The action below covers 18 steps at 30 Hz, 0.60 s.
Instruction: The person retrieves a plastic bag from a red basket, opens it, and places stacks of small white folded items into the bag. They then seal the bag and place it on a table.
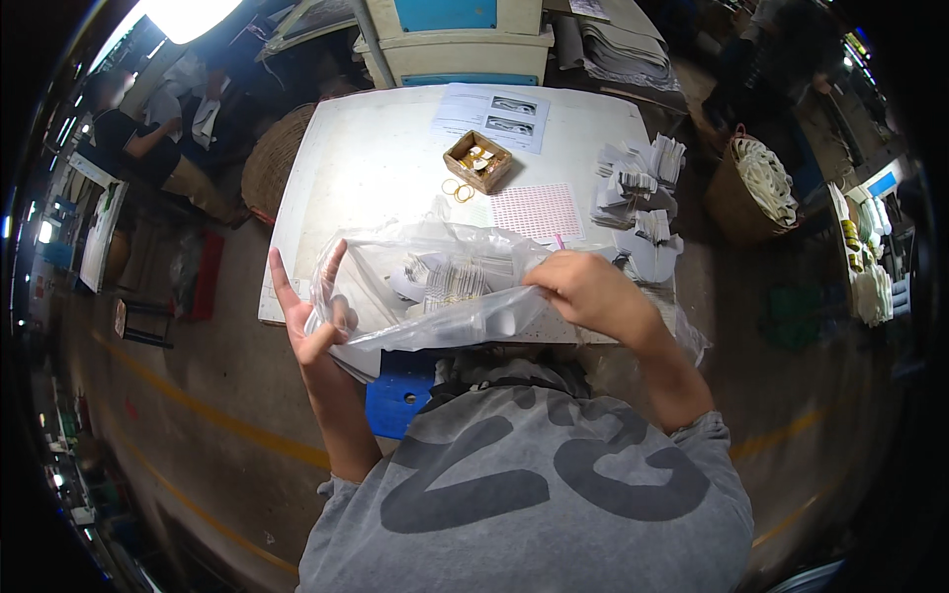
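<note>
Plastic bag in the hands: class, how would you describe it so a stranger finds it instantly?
Start at the white table and go to its near edge. There, a clear plastic bag stretches between the left hand and right hand. Unlike the paper bundles farther right, it is see-through.

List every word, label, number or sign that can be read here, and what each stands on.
Grey shirt: large dark characters, not copied out here.
White sheet: print beside two small pictures, too small to read.
Red-marked sheet: rows of tiny marks, too small to read.
Bundled slips, in or behind the clear plastic bag: any print too small to tell.
</note>
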Tool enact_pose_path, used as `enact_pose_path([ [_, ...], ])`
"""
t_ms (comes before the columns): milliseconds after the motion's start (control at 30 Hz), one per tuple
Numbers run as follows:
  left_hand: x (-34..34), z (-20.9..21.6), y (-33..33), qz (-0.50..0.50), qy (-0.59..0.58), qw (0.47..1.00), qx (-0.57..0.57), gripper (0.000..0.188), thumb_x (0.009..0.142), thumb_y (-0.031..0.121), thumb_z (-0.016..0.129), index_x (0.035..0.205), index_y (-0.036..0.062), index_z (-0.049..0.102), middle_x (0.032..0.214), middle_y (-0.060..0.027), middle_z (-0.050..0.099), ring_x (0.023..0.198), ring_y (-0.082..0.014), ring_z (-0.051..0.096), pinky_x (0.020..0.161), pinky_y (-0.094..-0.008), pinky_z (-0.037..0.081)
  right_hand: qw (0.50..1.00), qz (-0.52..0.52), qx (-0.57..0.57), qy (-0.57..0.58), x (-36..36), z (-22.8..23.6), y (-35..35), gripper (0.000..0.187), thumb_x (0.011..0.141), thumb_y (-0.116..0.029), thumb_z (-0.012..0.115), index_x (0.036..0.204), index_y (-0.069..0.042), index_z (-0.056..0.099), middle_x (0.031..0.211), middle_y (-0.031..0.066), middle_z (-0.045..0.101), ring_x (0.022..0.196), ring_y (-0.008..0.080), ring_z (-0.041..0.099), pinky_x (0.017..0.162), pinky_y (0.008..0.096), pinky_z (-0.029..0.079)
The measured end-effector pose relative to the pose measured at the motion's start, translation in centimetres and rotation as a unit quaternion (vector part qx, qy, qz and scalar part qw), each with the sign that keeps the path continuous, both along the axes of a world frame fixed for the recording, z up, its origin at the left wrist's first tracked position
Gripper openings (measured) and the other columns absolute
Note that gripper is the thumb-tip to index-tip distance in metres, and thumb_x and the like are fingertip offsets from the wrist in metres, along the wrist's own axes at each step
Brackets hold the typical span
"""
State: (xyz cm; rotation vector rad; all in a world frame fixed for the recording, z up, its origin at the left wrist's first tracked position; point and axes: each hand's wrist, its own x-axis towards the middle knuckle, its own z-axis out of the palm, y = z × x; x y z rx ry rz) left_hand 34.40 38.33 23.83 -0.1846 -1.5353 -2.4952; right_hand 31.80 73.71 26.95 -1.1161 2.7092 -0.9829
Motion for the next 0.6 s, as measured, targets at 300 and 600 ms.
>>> enact_pose_path([
  [300,-1.4,7.0,3.1,-0.008,0.088,0.994,0.061,0.128,0.055,0.002,0.058,0.168,0.0115,-0.001,0.157,-0.0437,0.031,0.059,-0.0046,0.044,0.059,-0.0179,0.045,0.955,-0.055,-0.139,0.256,2.4,6.8,2.2,0.03,0.064,0.012,0.068,0.089,-0.004,0.074,0.075,0.0093,0.069,0.065,0.0284,0.068,0.058,0.0344,0.052],
  [600,-1.2,6.3,5.8,-0.123,-0.018,0.991,0.052,0.13,0.059,0.005,0.066,0.169,0.0169,-0.002,0.157,-0.0456,0.028,0.064,-0.0046,0.055,0.06,-0.0184,0.05,0.972,-0.093,-0.197,0.09,3.1,7.2,3.2,0.021,0.077,0.006,0.07,0.097,0.001,0.074,0.086,0.0142,0.072,0.07,0.022,0.069,0.065,0.0309,0.055],
])
